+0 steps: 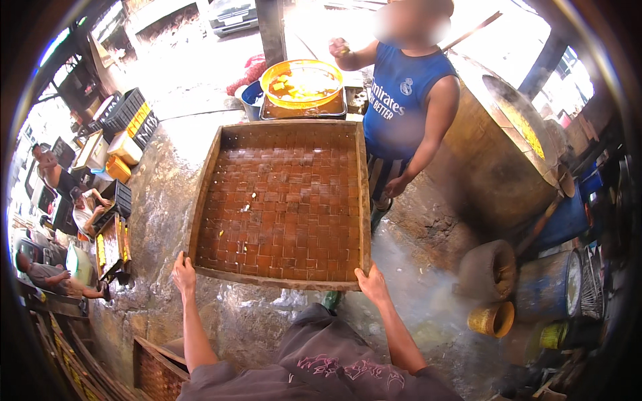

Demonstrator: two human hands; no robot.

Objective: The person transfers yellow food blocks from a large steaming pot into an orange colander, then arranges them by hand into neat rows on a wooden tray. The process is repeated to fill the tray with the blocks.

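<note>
Ahead of both hands, out over the wet floor point(157, 214): the tray point(294, 217), square, woven, wooden rim. Left hand point(183, 274) grasping its near left corner, thumb along the rim. Right hand point(374, 284) grasping the near right corner, thumb on top. How far the fingers wrap underneath is hidden; can't tell.

Contents: pale specks point(253, 195) and a yellow bit point(221, 233), forward of the left hand and inward. Weave otherwise bare and wet-looking.

Handling, as I judge it: with both grips at the near edge, most weight hangs forward, so far side likely to dip. Elbows in, wrists firm, near rim close to the body. Lift evenly; one hand lagging would twist the frame. Damp wood may slip, so a deeper hold under the rim would be safer than thumb pressure.

Clearances: beyond the far rim, well forward of the hands, a yellow basin point(269, 79) with liquid and yellow pieces; don't knock it. Forward of the right hand, just beside the tray's right rim, a co-worker point(408, 107), one hand hanging near that edge. Swing right poorly advised. Footing below looks slick; short steps best.
</note>
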